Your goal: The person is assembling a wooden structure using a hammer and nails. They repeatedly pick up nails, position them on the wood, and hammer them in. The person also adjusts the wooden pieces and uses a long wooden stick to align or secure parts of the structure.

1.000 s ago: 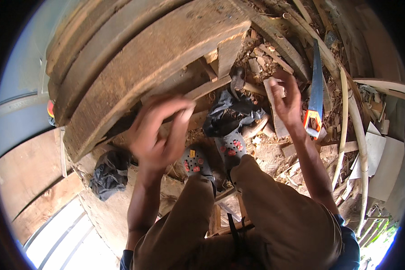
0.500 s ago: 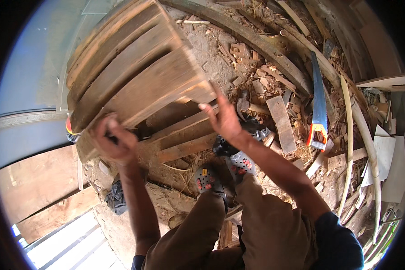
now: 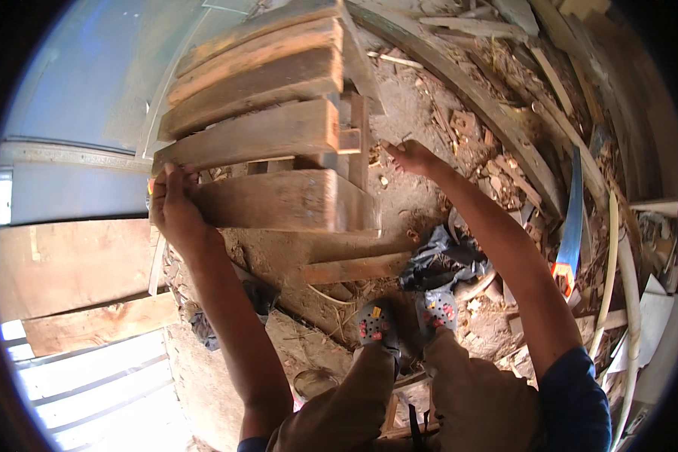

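While the wooden pallet (image 3: pixel 271 143) stands tipped up on the dirt floor (image 3: pixel 422 188), the left hand (image 3: pixel 175 207) is wrapped over the left end of its lowest plank (image 3: pixel 279 200), fingers curled round the edge and gripping the wood. The right hand (image 3: pixel 410 156) is out past the right side of the pallet, just beside the end blocks; its fingers are bent, but whether they have hold of anything I cannot tell, as the hand is small and partly turned away. Below the pallet a loose board (image 3: pixel 354 269) lies on the ground, and lower still the person's two feet in grey perforated clogs (image 3: pixel 407 320) stand close together. A crumpled black plastic bag (image 3: pixel 441 260) lies to the right of that board, touching the right clog. Well to the right of the pallet a handsaw (image 3: pixel 572 218) with a blue blade and an orange handle rests among wood scraps and rubble, and a pale curved pipe (image 3: pixel 621 248) runs beyond it. Left of the pallet there is a blue-grey wall (image 3: pixel 75 98) with wide planks (image 3: pixel 68 264) beneath it.
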{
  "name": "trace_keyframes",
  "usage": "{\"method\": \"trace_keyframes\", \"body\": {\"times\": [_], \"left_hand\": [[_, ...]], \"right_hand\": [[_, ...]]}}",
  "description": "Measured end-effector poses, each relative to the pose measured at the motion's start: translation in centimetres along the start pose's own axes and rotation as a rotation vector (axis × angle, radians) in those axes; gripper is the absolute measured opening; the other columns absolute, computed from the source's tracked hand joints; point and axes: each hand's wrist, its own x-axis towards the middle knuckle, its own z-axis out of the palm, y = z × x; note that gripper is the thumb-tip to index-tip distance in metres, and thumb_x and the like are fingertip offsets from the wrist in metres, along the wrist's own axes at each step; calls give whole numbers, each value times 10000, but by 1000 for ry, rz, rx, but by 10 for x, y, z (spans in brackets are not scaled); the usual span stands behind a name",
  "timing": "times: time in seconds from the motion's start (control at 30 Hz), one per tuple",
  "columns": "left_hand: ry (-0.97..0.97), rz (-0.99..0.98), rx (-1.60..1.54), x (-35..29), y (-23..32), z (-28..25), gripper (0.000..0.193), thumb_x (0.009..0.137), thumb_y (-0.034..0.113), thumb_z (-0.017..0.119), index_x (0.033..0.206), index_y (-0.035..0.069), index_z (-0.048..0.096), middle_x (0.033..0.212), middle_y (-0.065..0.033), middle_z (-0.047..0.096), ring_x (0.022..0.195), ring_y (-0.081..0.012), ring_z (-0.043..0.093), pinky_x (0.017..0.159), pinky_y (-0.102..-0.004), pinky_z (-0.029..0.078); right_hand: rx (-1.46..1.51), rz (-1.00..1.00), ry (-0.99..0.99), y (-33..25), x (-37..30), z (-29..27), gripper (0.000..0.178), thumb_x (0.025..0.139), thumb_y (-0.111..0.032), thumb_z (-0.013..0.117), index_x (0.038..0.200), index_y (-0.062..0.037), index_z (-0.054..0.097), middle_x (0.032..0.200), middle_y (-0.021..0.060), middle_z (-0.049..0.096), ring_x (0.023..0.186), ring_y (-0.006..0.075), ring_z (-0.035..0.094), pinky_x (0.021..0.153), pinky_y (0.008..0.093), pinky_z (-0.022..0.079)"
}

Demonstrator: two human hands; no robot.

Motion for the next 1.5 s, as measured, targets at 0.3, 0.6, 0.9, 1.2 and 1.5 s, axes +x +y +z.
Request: {"method": "trace_keyframes", "body": {"times": [0.3, 0.6, 0.9, 1.2, 1.5], "left_hand": [[-164, 273, 573, -21, 0, 18, 182, 1008, 158, 634, 896, 14, 637, 761, -20, 636, 701, -98, 530, 662, -282, 445], [-242, 206, 236, 23, -16, -41, 187, 1005, 197, 665, 965, 17, 689, 814, -7, 665, 748, -63, 546, 691, -249, 451], [89, 307, 82, -47, -9, -58, 184, 1028, 132, 569, 1014, -45, 619, 932, -101, 634, 847, -150, 609, 754, -256, 515], [-810, 655, 291, -173, 23, -77, 175, 882, 219, 761, 976, 190, 616, 907, 20, 715, 819, -201, 695, 908, -367, 482], [-973, 712, 7, -199, 7, -53, 202, 810, 116, 822, 983, 149, 721, 976, -2, 754, 840, -181, 715, 813, -370, 554]], "right_hand": [[332, 65, 266, -66, 88, 27, 656, 953, -568, 634, 1234, 24, 658, 1037, 133, 718, 836, 219, 671, 657, 386, 542], [561, 62, 228, -43, 26, 69, 858, 882, -597, 707, 1304, 138, 575, 1219, 263, 669, 1141, 315, 653, 907, 410, 528], [115, -253, 534, 3, -158, 28, 382, 944, -363, 702, 990, 16, 687, 880, 203, 701, 829, 377, 700, 770, 450, 548], [-619, -149, 494, 84, -288, 47, 512, 995, -141, 588, 1450, 6, 406, 1407, 295, 486, 1298, 473, 488, 1074, 501, 447], [-73, -469, 445, -36, -297, 9, 246, 927, -51, 696, 1167, -7, 666, 1090, 175, 694, 1043, 361, 676, 890, 445, 540]]}}
